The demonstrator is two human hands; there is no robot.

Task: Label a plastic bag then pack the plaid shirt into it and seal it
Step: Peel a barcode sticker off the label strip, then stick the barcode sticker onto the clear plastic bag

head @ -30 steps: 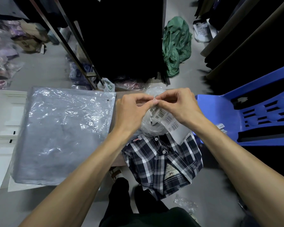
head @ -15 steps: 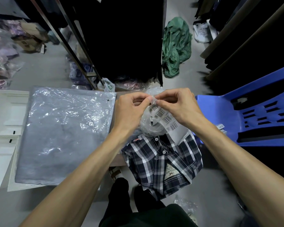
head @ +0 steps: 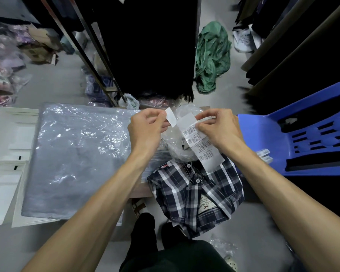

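A folded navy and white plaid shirt lies in front of me, hanging over the edge of a low surface. My right hand pinches a strip of barcode labels above the shirt's collar. My left hand holds one small white label by its end, a short way left of the strip. A stack of flat clear plastic bags lies to the left. A crumpled clear bag sits under the strip.
A blue plastic chair stands at the right with more barcode labels on its seat. White flat cartons lie at the left. Dark hanging clothes and a metal rack fill the back; a green cloth lies on the floor.
My hands have drawn apart: the left hand has come away leftward with a single white label peeled from the strip, which stays in my right hand.
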